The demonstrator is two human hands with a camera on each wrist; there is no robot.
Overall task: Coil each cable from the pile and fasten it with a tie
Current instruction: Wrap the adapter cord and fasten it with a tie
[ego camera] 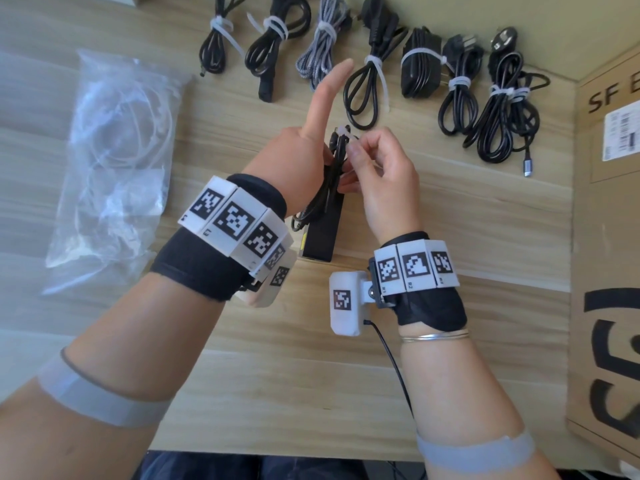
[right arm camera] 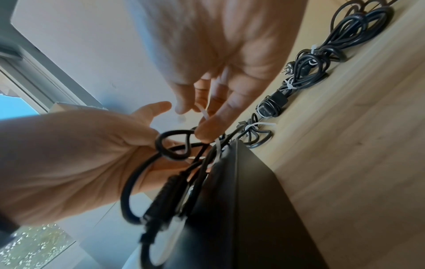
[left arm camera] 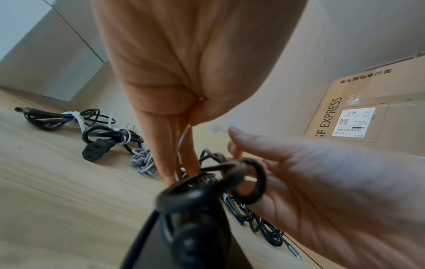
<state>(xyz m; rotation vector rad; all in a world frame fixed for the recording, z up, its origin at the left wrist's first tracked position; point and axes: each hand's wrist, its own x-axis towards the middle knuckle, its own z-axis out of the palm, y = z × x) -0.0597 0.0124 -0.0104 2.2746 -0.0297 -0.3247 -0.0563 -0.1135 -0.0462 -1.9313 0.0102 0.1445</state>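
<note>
Two hands are being held close together above the middle of the table (ego camera: 277, 393). A coiled black cable (ego camera: 327, 188) is being gripped by the left hand (ego camera: 294, 150), with the thumb and lower fingers curled round its loops while the index finger is being held out straight, pointing away. A white tie (ego camera: 346, 133) is being pinched at the top of the coil by the right hand (ego camera: 381, 174) — its fingers (right arm camera: 214, 123) are being pressed together on the strip, as the right wrist view shows. A black power brick (ego camera: 323, 233), joined to this cable, is being left lying on the table just below the hands.

To the left, a clear plastic bag (ego camera: 114, 161) holding more white ties is being kept flat on the table. On the right, a cardboard box (ego camera: 609, 237) with printed lettering is being stood against the table's edge.

Farther off, seven finished bundles (ego camera: 374, 60) are being kept in a row along the table's far side — six black, one grey braided (ego camera: 320, 53) — each bound by a white tie.
</note>
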